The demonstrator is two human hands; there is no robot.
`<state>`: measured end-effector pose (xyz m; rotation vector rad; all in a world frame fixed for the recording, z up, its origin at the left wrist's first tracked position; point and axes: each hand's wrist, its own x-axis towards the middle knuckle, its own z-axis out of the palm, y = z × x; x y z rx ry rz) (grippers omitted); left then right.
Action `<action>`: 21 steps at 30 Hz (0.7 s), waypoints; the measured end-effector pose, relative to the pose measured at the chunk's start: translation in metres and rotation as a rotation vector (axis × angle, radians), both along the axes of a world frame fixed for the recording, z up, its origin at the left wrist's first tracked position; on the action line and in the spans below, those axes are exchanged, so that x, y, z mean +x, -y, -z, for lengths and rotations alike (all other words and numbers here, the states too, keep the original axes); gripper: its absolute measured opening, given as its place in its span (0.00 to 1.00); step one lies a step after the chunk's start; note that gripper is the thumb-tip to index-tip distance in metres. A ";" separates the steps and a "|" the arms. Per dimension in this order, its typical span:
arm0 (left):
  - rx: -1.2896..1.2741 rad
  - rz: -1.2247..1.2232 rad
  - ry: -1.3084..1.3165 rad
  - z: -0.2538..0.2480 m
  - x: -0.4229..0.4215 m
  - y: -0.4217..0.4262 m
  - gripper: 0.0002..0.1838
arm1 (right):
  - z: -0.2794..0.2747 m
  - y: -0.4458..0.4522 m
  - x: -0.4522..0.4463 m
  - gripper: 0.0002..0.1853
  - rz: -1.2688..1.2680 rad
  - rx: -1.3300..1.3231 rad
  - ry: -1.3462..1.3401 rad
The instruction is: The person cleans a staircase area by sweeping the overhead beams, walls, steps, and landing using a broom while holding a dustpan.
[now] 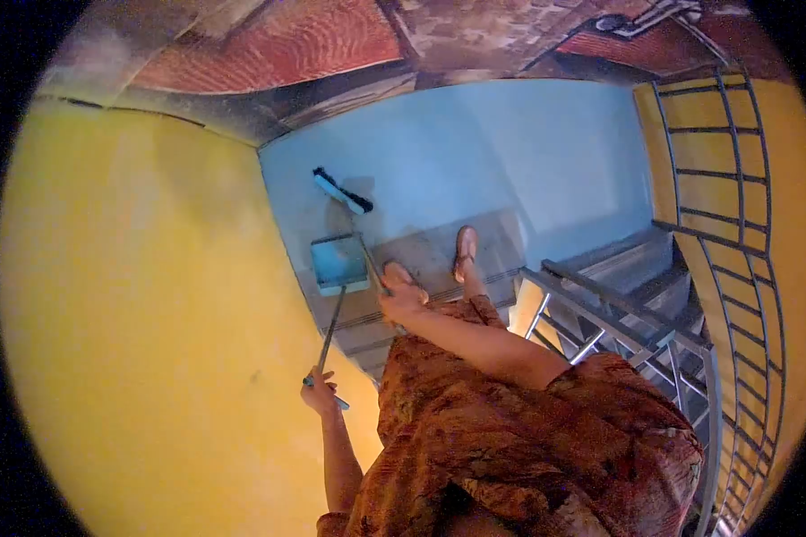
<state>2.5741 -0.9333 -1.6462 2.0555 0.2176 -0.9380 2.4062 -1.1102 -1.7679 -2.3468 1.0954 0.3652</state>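
Note:
My left hand (321,394) is closed around the long handle of a dustpan, low on the left beside the yellow wall. The light-blue dustpan (338,261) is at the handle's far end, over the landing near the left wall. In my closed right hand (403,302), in front of my body, is the thin handle of a broom. Its head (341,191), pale blue with dark bristles, lies beyond the dustpan against the blue surface; whether it touches is unclear. The dustpan's contents are too blurred to make out.
My sandalled feet (466,255) stand on the brown landing (501,234). A metal railing (600,309) and descending stairs (645,268) are to the right. Yellow walls (152,295) flank the space, with a dark metal grille (721,179) at right.

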 end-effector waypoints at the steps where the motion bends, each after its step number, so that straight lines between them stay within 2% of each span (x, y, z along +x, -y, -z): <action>1: -0.019 -0.017 -0.004 0.003 0.003 -0.006 0.15 | -0.016 0.002 -0.013 0.27 0.397 0.309 0.215; 2: -0.019 -0.023 -0.008 0.008 0.005 -0.012 0.15 | -0.046 0.008 -0.037 0.29 0.799 0.617 0.427; 4: -0.044 -0.021 0.005 0.015 0.001 -0.009 0.14 | -0.140 0.038 -0.067 0.28 0.948 0.861 0.472; 6: -0.017 -0.021 -0.012 0.023 0.008 -0.013 0.14 | -0.142 0.028 -0.095 0.28 1.310 0.913 0.545; 7: 0.014 -0.019 -0.023 0.025 0.010 -0.014 0.14 | -0.143 0.029 -0.103 0.28 1.304 0.912 0.539; 9: 0.012 -0.039 -0.008 0.026 0.010 -0.007 0.14 | -0.160 0.042 -0.114 0.27 1.576 0.753 0.696; 11: 0.007 -0.073 0.013 0.024 0.009 -0.007 0.15 | -0.120 0.055 -0.141 0.27 1.594 0.575 0.605; 13: -0.030 -0.070 0.003 0.025 0.010 -0.009 0.15 | -0.090 0.098 -0.155 0.20 1.721 0.491 0.689; 15: 0.004 -0.082 -0.008 0.018 0.009 -0.004 0.14 | -0.041 0.145 -0.177 0.11 1.671 0.444 0.772; 17: 0.037 -0.087 -0.019 0.011 0.011 0.000 0.14 | 0.101 0.179 -0.257 0.04 0.601 0.018 0.728; 19: 0.040 -0.109 -0.038 0.010 0.012 0.001 0.15 | -0.011 0.222 -0.146 0.03 1.586 0.422 0.640; 21: 0.051 -0.116 -0.026 0.015 0.012 -0.003 0.15 | -0.004 0.234 -0.108 0.04 1.486 0.449 0.615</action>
